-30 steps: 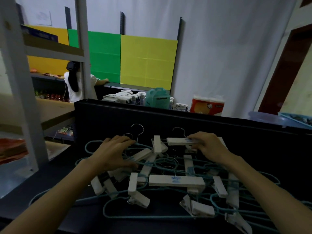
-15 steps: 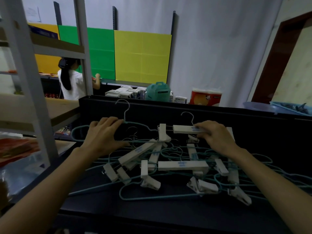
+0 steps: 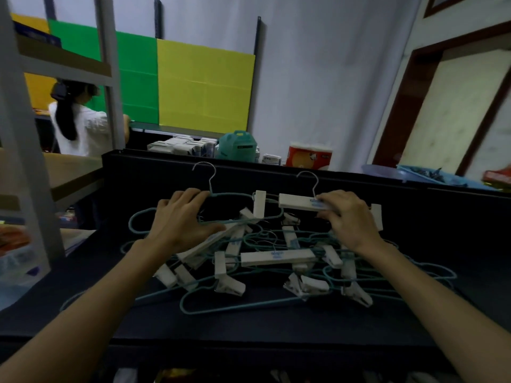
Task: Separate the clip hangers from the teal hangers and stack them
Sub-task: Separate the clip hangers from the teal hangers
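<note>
White clip hangers [image 3: 278,257] and teal hangers [image 3: 237,306] — one tangled heap.

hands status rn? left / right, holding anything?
Left hand: grips a teal hanger at the far edge of the pile.
Right hand: pinches a white clip hanger by its bar.

Matt white plastic clip hangers [image 3: 278,257], teal-coated wire hangers [image 3: 237,306], bare metal hooks [image 3: 206,172].

surface: dark table [image 3: 276,324] | on it: tangled teal hangers [image 3: 237,306], white clip hangers [image 3: 276,257]
</note>
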The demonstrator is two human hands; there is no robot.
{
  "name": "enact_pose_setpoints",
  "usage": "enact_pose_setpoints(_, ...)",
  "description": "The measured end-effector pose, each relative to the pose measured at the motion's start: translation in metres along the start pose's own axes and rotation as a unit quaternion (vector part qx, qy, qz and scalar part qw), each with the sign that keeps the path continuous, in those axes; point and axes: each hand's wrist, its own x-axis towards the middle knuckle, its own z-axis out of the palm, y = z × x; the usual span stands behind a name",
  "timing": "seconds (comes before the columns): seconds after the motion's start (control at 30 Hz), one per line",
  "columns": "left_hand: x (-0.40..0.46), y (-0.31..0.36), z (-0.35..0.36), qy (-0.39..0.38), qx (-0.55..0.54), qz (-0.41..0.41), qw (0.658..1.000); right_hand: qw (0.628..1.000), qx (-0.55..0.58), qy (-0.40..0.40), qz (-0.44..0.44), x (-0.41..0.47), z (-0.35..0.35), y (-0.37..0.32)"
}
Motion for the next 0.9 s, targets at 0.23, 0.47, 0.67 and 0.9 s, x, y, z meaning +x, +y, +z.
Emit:
enact_pose_setpoints(0.23, 0.022, 0.077, 0.024, -0.016, -0.048, 0.068, 0.996, 0.998, -0.05, 0.023, 0.042, -0.041, -0.048, 0.056)
enact_pose_setpoints(0.47, 0.048, 0.182, 0.04, -0.023, -0.055, 0.126, 0.99, 0.993, -0.063, 0.062, 0.083, -0.089, -0.099, 0.138)
enact_pose_setpoints(0.67, 0.055, 0.3, 0.065, -0.029, -0.053, 0.159, 0.985, 0.987, -0.075, 0.072, 0.119, -0.141, -0.155, 0.232)
enact_pose_setpoints(0.9, 0.047, 0.457, 0.102, -0.064, -0.062, 0.206, 0.975, 0.977, -0.102, 0.078, 0.169, -0.222, -0.217, 0.339)
